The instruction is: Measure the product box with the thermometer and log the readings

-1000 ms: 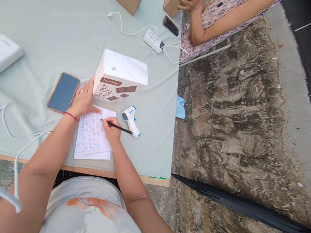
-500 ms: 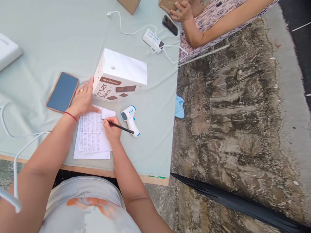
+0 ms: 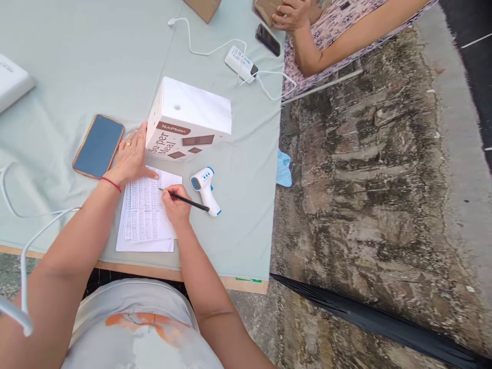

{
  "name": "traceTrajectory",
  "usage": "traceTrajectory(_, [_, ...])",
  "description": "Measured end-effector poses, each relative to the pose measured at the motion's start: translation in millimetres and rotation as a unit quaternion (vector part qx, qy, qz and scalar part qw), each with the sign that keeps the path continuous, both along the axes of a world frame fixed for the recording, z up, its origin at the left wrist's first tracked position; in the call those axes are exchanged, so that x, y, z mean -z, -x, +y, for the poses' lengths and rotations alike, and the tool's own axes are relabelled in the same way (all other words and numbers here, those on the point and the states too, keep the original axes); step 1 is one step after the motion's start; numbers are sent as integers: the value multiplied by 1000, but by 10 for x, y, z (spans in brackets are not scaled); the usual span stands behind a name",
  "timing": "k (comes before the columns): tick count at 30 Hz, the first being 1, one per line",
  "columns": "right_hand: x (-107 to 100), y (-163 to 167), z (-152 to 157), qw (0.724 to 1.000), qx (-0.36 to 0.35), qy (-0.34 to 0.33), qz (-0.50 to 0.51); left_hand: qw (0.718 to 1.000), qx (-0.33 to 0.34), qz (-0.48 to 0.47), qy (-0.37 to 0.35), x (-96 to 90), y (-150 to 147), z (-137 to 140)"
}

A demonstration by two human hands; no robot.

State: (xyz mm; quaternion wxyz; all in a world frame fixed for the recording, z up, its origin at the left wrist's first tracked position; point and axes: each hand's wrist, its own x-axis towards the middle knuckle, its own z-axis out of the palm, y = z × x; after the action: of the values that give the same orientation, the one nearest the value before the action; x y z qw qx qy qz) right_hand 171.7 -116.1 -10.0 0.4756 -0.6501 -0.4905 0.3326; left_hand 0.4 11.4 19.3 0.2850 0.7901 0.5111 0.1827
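Pinched in my right hand (image 3: pixel 176 207) is a black pen (image 3: pixel 192 201), its tip at the upper part of a sheet of paper (image 3: pixel 148 220) covered in small handwriting. Other white sheets lie beneath that one. My left hand (image 3: pixel 132 156) rests flat with its fingers stretched out, the thumb on the top of the paper and the fingertips beside a white NutriMotion box (image 3: pixel 192 110). A smartphone (image 3: pixel 99 145) in a brown case lies just left of that hand. To the right of my right hand is a white and blue infrared thermometer (image 3: pixel 206 190).
Across the table a co-worker's hand (image 3: pixel 292 14) is on a cardboard box (image 3: pixel 266 9). Near it lie a black phone (image 3: pixel 268 39) and a white device (image 3: pixel 241 63) with a cable. A white case (image 3: pixel 13 82) stands far left. The table's right edge drops to stony ground (image 3: pixel 365 205).
The pen's rear end has shifted very slightly left while its tip stays on the paper. The co-worker's fingers have closed in over the cardboard box. My left hand keeps its place.
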Motion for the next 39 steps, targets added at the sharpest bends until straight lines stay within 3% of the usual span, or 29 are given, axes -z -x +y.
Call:
traceTrajectory(11, [1, 7, 0, 1000, 10, 1, 12, 1000, 6, -7, -4, 4, 8, 11])
traceTrajectory(17, [19, 3, -18, 999, 49, -14, 14, 1000, 0, -20, -2, -3, 15, 6])
traceTrajectory(33, [-4, 0, 5, 1000, 26, 1, 19, 1000, 1, -8, 1, -22, 7, -1])
traceTrajectory(39, [18, 11, 0, 998, 55, -17, 10, 1000, 3, -13, -2, 10, 22, 11])
